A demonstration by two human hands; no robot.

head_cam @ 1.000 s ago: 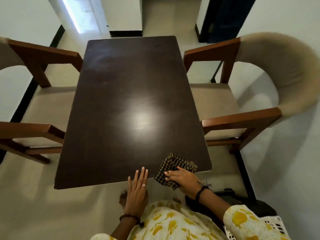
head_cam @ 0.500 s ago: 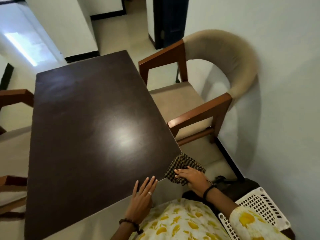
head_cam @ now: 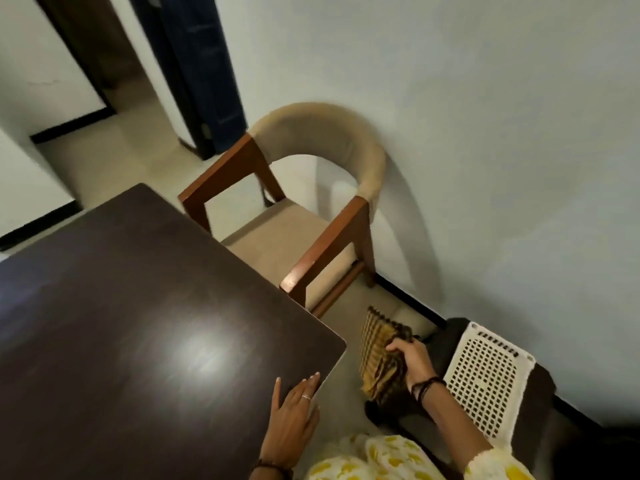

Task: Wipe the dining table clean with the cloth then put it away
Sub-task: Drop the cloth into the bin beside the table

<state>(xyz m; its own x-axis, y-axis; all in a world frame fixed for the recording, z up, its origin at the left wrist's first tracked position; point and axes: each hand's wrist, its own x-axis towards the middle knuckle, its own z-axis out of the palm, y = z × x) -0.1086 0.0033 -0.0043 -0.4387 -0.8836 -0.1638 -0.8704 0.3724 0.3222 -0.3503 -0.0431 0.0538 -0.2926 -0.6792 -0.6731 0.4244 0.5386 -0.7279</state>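
right hand gripping cloth (off table), arm outstretched

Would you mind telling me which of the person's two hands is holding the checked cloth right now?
The right hand grips the brown-and-yellow checked cloth, held off the dark wooden dining table; the left hand rests flat on the table's near edge.

The bench runs off the left and bottom edges. The cloth is partly covered by the right hand gripping it. The white basket hides behind that forearm. The door is blurred.
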